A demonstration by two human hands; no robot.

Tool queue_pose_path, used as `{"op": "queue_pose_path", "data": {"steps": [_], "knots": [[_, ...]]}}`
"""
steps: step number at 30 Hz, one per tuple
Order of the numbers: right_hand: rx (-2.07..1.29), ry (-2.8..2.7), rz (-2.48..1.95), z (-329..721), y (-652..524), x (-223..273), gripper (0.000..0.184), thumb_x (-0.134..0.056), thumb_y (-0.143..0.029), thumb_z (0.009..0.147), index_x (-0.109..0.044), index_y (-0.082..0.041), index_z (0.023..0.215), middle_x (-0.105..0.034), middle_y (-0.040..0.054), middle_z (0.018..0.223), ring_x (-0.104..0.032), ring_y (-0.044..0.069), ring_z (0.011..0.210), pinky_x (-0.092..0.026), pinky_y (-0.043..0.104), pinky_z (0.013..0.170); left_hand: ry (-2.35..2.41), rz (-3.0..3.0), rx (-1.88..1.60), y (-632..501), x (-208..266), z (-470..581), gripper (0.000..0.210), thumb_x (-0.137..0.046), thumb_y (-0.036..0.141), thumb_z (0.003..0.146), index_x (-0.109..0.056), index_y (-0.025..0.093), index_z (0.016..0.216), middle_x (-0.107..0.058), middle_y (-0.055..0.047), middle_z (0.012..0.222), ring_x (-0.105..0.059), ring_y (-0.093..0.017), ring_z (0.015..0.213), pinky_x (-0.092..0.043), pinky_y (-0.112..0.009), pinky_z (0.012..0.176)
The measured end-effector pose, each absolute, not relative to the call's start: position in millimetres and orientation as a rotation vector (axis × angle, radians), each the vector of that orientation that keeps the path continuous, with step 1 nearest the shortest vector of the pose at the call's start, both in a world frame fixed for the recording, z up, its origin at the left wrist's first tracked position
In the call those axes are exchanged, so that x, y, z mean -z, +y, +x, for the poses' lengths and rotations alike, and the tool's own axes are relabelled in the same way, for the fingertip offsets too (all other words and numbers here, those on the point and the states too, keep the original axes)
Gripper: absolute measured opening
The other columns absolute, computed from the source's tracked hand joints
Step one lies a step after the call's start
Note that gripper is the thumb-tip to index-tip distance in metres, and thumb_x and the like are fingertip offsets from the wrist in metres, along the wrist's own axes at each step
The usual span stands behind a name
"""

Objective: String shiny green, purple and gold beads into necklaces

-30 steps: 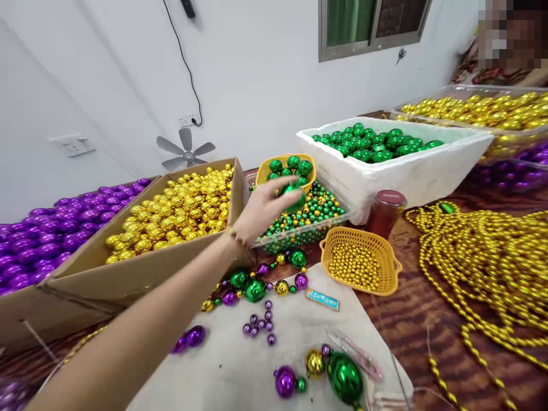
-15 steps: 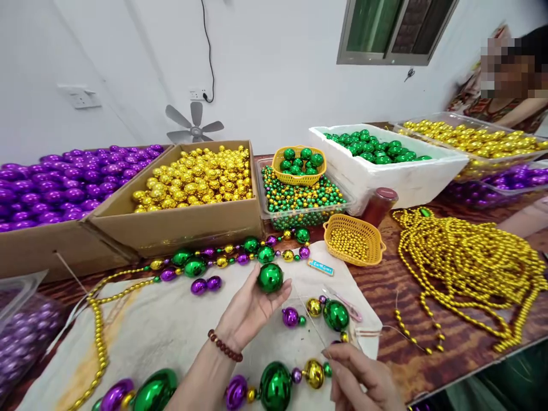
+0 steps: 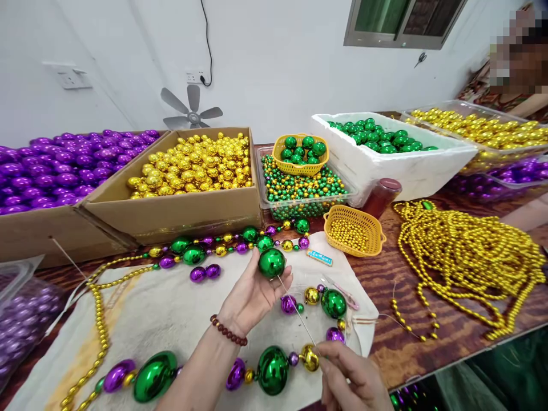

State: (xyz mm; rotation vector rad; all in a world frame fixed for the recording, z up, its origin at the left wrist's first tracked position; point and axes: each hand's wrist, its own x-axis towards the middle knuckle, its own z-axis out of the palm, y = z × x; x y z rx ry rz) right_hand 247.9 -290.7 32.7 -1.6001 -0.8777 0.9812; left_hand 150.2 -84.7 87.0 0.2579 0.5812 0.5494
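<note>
We hold the lg. green bead [image 3: 272,262] in the L hand [image 3: 259,291], palm turned up, thumb on one side & fingertips on the other; bead pos. is over the cloth [image 3: 171,319], approx. mid-view; we pinch the needle [image 3: 299,317] between thumb & fingers of the R hand [image 3: 353,377], w/ its far tip at the underside of the bead; we cannot tell whether the tip has entered it.

Nearest the hands we have the near strand [image 3: 273,371], incl. purple, gold, green & lilac beads in a row; to the R, a curved bead segment [image 3: 333,303] lies on the cloth, w/ pink-handled snips [image 3: 351,301] just beside it; behind the L hand we note two purple beads [image 3: 197,274] side by side, then the rear strand [image 3: 194,255] along the cloth's far edge.

Farther back, L to R, we have a cardboard box [image 3: 184,220] of gold beads; a clear tub [image 3: 308,204] of sm. mixed beads, w/ a yellow basket [image 3: 302,169] of green beads on top; a white foam box [image 3: 406,177], also w/ green beads; on the table [image 3: 394,354], far R, we note heaped gold chain [image 3: 466,262].
</note>
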Motion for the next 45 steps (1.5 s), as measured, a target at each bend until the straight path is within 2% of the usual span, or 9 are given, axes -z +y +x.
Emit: {"op": "queue_pose_path", "data": {"steps": [12,21,27,31,45], "knots": [[-0.99,-0.867,-1.577,246,-294,-25,0.042,-0.049,-0.054,0.09,-0.066,-0.015,0.095,-0.057,-0.0003,0.048,-0.05,0.009,0.036,-0.037,0.016,0.039,0.629,0.321,-0.583,-92,-93,151,0.034,-0.06,0.043,0.086,-0.059,0.016,0.106,-0.067,-0.01,0.102,-0.069,-0.022,0.082,-0.057,-0.038,0.08],[-0.918,-0.794,-1.506,238,-281,-15,0.042,-0.046,-0.053,0.092,-0.063,-0.015,0.097,-0.055,-0.0006,0.052,-0.051,0.01,0.04,-0.04,0.018,0.042,0.493,0.503,-0.66,-120,-101,151,0.039,-0.061,0.036,0.087,-0.057,0.027,0.124,-0.064,-0.009,0.109,-0.066,-0.026,0.094,-0.055,-0.046,0.084],[-0.892,-0.814,-1.461,236,-272,-17,0.042,-0.044,-0.05,0.094,-0.063,-0.013,0.099,-0.054,-0.0011,0.051,-0.051,0.009,0.042,-0.042,0.017,0.044,0.485,0.531,-0.666,-132,-100,149,0.04,-0.06,0.034,0.087,-0.056,0.031,0.127,-0.063,-0.008,0.106,-0.064,-0.028,0.099,-0.054,-0.047,0.086],[-0.894,-0.817,-1.454,235,-273,-17,0.041,-0.045,-0.05,0.094,-0.063,-0.013,0.097,-0.053,-0.0013,0.051,-0.049,0.008,0.041,-0.04,0.017,0.043,0.483,0.518,-0.662,-132,-98,146,0.036,-0.055,0.037,0.09,-0.056,0.031,0.126,-0.062,-0.008,0.109,-0.063,-0.028,0.1,-0.053,-0.047,0.087],[-0.919,-0.798,-1.433,236,-267,-24,0.036,-0.046,-0.047,0.095,-0.061,-0.014,0.096,-0.049,-0.0036,0.05,-0.044,0.007,0.04,-0.036,0.016,0.041,0.483,0.537,-0.591,-142,-91,147,0.039,-0.053,0.036,0.092,-0.053,0.027,0.129,-0.062,-0.01,0.109,-0.063,-0.028,0.099,-0.05,-0.05,0.089]]}}
